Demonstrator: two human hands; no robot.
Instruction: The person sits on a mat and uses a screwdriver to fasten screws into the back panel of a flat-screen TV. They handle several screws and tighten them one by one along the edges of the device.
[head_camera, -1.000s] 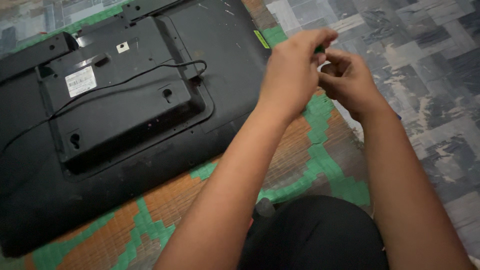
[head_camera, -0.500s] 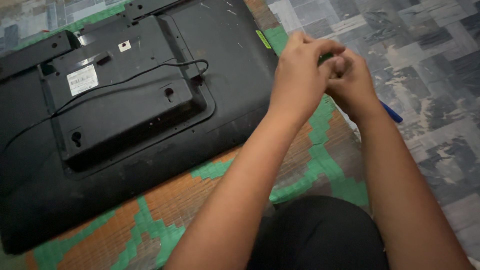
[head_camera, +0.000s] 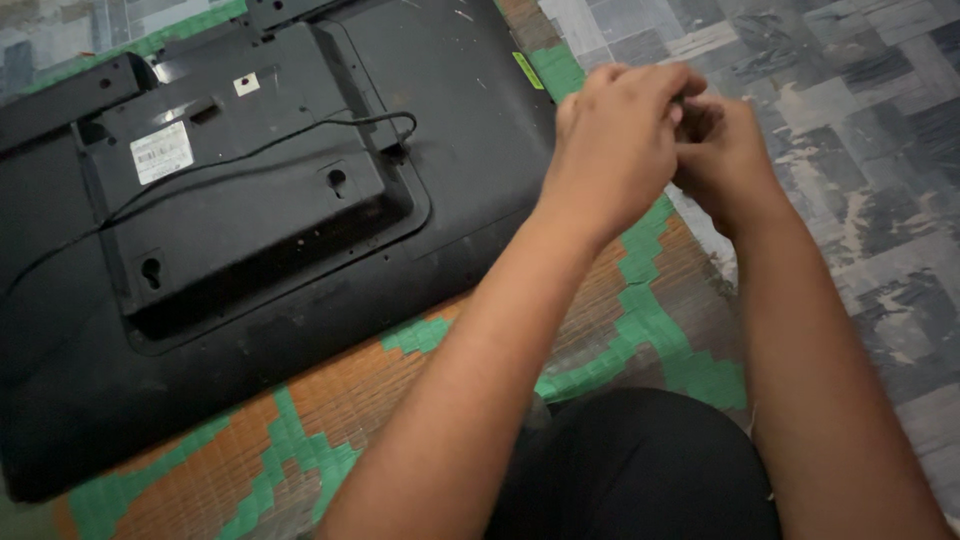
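A home floor used as an informal repair spot is indicated, not a fitted workshop. A woven mat (head_camera: 330, 400) in orange and green is spread directly on the floor (head_camera: 860, 120), which is covered with worn sheet flooring printed in a grey and blue parquet pattern. A black flat television (head_camera: 250, 220) is laid face down on the mat, its back cover and power cord (head_camera: 250, 150) exposed. The work is done seated at floor level. The lighting is dim.

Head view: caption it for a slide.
Both hands, left hand and right hand, meet beside a face-down black television on a woven mat.
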